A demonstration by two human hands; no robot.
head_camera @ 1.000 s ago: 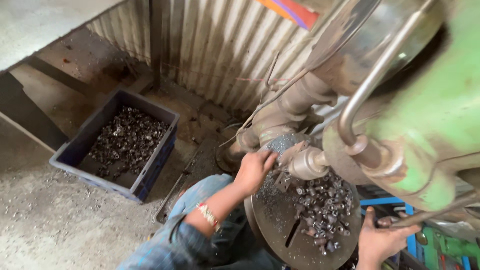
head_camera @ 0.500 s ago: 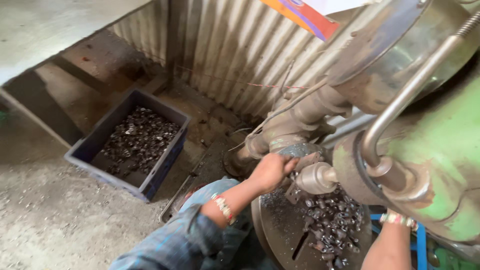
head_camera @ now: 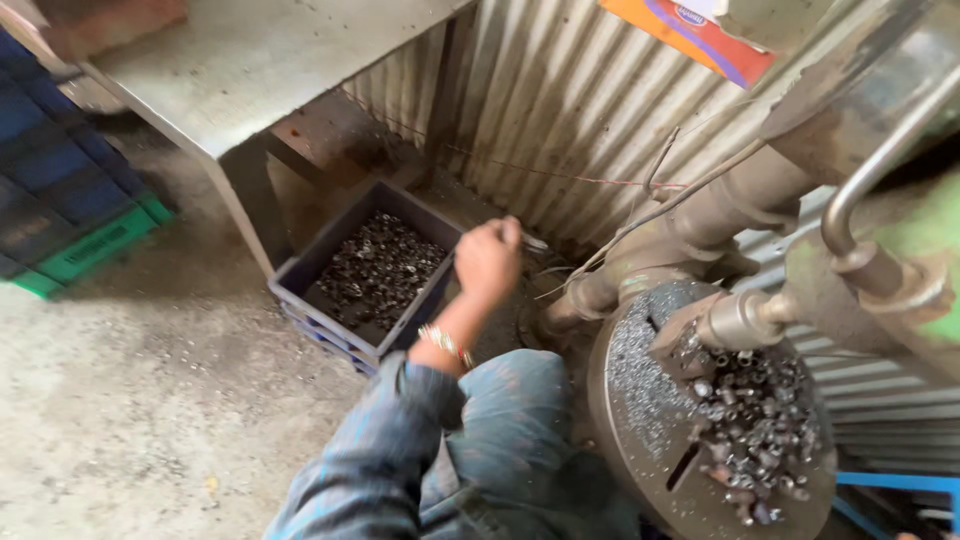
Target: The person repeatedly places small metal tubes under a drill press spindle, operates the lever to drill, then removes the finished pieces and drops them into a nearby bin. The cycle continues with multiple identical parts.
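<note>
While the green drill press (head_camera: 930,240) and its round metal table (head_camera: 640,400) fill the right side, a dark plastic crate (head_camera: 300,290) of small metal pieces sits on the concrete floor (head_camera: 120,400) under a grey bench (head_camera: 250,70), against the corrugated wall (head_camera: 560,90). The left hand (head_camera: 487,262) hangs just over the crate's near corner, fingers curled into a loose fist; whether it holds anything I cannot tell, and the right hand is out of view. More small metal pieces (head_camera: 755,410) lie heaped on the round table, and they look hard, light singly and probably oily, so best pinched by the sides or scooped in a cupped palm.
</note>
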